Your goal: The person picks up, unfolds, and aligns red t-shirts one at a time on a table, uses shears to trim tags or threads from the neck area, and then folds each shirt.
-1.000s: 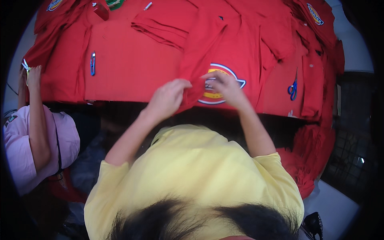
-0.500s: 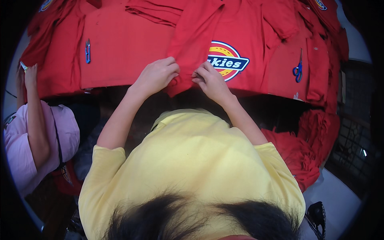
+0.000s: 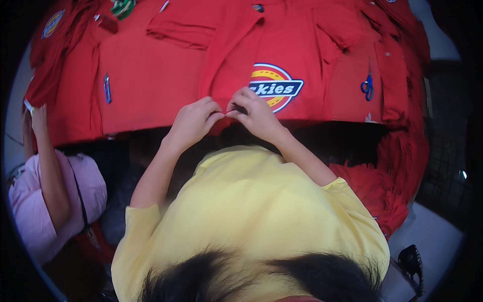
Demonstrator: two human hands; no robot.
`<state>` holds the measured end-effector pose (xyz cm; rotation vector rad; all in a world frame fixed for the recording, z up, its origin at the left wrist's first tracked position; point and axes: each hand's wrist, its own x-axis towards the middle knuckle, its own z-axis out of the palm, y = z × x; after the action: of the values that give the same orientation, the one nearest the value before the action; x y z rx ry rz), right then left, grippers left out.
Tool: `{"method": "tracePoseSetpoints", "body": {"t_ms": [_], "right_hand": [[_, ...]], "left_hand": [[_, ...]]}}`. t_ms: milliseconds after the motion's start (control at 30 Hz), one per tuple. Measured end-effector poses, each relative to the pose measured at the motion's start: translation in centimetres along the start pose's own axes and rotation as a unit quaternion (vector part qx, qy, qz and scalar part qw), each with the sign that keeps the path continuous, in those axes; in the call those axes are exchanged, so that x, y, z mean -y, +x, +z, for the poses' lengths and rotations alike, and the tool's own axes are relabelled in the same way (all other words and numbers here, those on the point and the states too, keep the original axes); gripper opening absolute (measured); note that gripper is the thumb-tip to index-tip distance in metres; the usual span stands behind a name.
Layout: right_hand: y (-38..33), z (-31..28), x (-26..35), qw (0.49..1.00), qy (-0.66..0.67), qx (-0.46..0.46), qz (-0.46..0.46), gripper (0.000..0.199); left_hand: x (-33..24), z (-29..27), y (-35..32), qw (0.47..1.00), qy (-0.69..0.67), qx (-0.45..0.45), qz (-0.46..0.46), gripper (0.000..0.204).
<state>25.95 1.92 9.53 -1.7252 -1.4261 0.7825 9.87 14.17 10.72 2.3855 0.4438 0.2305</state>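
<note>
A red T-shirt with a round yellow, white and blue emblem lies spread in front of me, part of it folded over the emblem. Close to the table's front edge, my left hand pinches the shirt's edge between thumb and fingertips. My right hand pinches the same edge just beside it, the fingertips of both hands nearly meeting. Only a sliver of red cloth shows between them.
Blue thread snips lie to the left, blue-handled scissors to the right. More red garments are heaped at lower right. At left, a co-worker in a pink top handles red cloth. Something green sits at the far left.
My hands have come closer together, fingertips almost touching at the shirt's edge. The whole view has shifted slightly, bringing the green thing at the far left into sight.
</note>
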Motion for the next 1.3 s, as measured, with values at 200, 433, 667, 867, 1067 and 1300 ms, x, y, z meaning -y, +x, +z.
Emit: {"method": "tracePoseSetpoints", "body": {"t_ms": [200, 433, 667, 867, 1067, 1300], "right_hand": [[-1.8, -8.4, -3.2, 0.966, -0.089, -0.234, 0.069, 0.013], [-9.1, -14.2, -10.1, 0.895, -0.092, -0.372, 0.227, 0.013], [-6.6, -12.6, -10.9, 0.893, -0.136, -0.359, 0.233, 0.023], [-8.5, -14.7, -10.3, 0.942, -0.038, -0.289, 0.166, 0.015], [-6.3, -13.2, -10.0, 0.977, -0.047, -0.180, 0.102, 0.011], [-6.2, -15.8, -10.9, 0.900, 0.320, -0.225, 0.192, 0.012]], "left_hand": [[6.5, -3.5, -3.0, 0.914, -0.150, -0.322, -0.195, 0.015], [-0.5, 0.2, 9.9, 0.975, 0.015, -0.202, 0.091, 0.014], [-6.0, 10.5, 34.1, 0.959, 0.060, -0.276, 0.035, 0.042], [-0.5, 5.0, 36.9, 0.893, -0.417, -0.154, -0.078, 0.022], [7.3, -1.4, 29.6, 0.885, -0.405, -0.121, -0.196, 0.020], [-4.9, 4.4, 21.6, 0.975, -0.171, -0.103, 0.096, 0.016]]}}
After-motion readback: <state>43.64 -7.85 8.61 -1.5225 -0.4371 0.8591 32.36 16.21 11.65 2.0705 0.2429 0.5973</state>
